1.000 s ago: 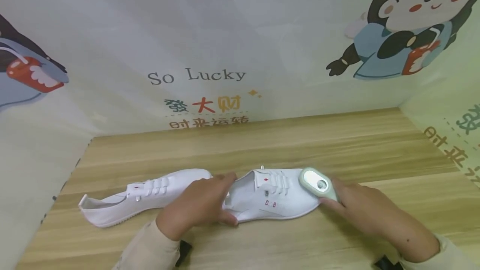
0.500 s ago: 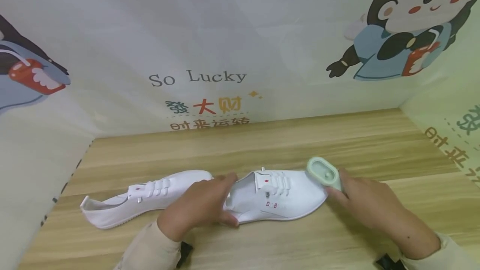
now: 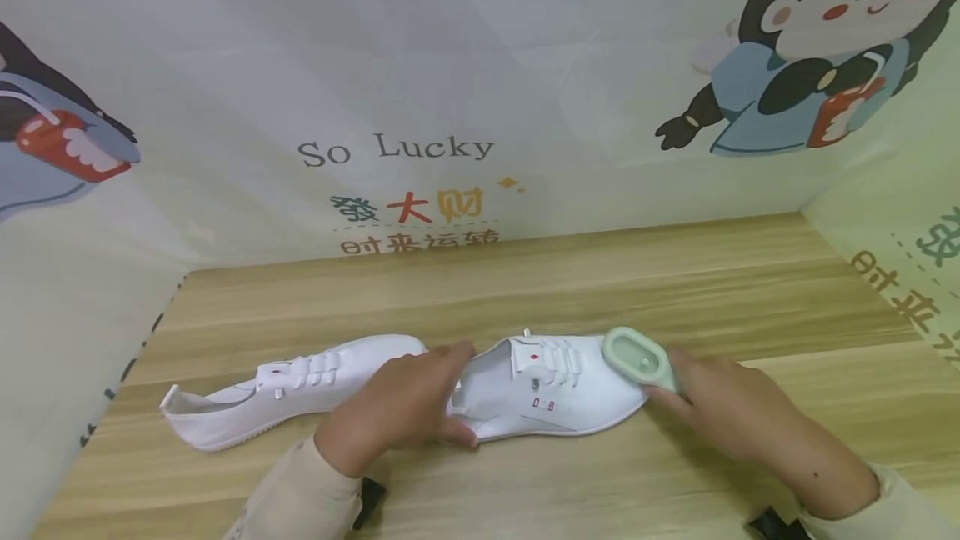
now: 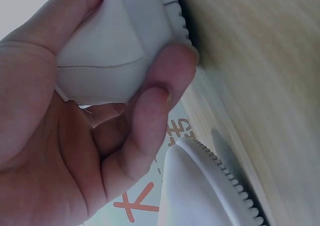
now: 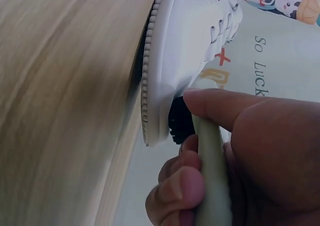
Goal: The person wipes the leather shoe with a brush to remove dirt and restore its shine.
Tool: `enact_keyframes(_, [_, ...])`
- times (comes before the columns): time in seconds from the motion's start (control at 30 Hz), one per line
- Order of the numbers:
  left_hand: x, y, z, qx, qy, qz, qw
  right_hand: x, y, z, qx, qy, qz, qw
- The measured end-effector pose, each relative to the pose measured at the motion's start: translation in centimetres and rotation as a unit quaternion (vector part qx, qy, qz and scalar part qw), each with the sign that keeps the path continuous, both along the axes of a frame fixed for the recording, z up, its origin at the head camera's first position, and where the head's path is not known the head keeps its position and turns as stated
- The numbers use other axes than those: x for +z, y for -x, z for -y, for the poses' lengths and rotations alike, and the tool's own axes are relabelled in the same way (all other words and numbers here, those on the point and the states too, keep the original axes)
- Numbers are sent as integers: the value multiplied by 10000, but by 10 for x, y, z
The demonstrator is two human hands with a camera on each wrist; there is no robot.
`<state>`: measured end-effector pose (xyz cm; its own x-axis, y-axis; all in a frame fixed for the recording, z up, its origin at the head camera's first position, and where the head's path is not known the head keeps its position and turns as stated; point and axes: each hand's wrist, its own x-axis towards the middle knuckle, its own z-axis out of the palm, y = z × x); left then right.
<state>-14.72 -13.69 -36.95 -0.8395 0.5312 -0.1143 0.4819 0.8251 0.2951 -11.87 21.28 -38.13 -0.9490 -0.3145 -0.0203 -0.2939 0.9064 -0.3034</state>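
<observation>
A white shoe (image 3: 592, 390) with laces and red letters lies on the wooden table, toe to the right. My left hand (image 3: 408, 402) grips its heel; in the left wrist view the thumb and curled fingers are around the heel (image 4: 107, 60). My right hand (image 3: 731, 407) holds a pale green brush (image 3: 637, 357) by its handle. Dark bristles (image 5: 181, 121) touch the shoe's toe in the right wrist view. A second white shoe (image 3: 300, 386) lies to the left, its toe partly behind my left hand.
The wooden tabletop (image 3: 525, 290) meets a printed backdrop (image 3: 570, 107) with cartoon figures and lettering at the back and sides. Black straps (image 3: 369, 500) show near the sleeve cuffs.
The brush moved right and away over the toe by half a second ago, and has since come back left and nearer. The left hand and both shoes stay in place.
</observation>
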Motion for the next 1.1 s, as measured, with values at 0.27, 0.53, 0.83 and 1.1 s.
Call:
enact_keyframes(0.27, [2,1,0,10,11,-39,10000,-2,-2,3,159,-9,-153,9998])
enact_keyframes(0.53, [1,0,0,-14,-21,-4,10000,-3,-8,6,405,68,-94,9991])
enact_keyframes(0.83, [1,1,0,-13,-11,-24,10000,-6,-10,8,640,-3,-53,9979])
enact_keyframes(1.1, [4,2,-1,24,22,5,10000,-3,-6,7,342,53,-157,9993])
